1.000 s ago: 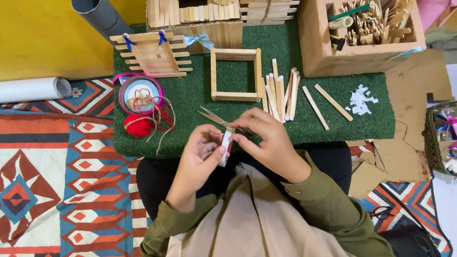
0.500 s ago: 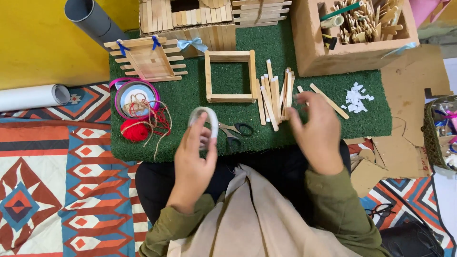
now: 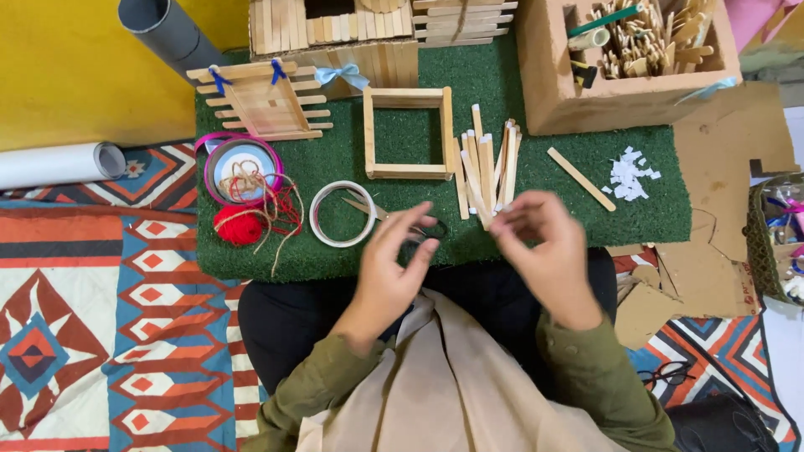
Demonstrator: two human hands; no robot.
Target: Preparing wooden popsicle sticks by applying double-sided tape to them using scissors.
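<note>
My left hand [image 3: 392, 266] hovers open over the near edge of the green mat [image 3: 645, 209], fingers spread, holding nothing; its fingertips are just above the scissors [image 3: 381, 212], whose blades point toward the tape roll [image 3: 342, 213]. The roll lies flat on the mat, just left of my hand — not touching it. My right hand [image 3: 546, 247] is loosely curled, fingertips pinched near the lower ends of the wooden sticks [image 3: 486, 167]; whether it grips one I cannot tell. Sticks lie in a loose bundle beside the square stick frame [image 3: 409, 132]. Red yarn ball [image 3: 238, 224] sits left of the tape roll.
</note>
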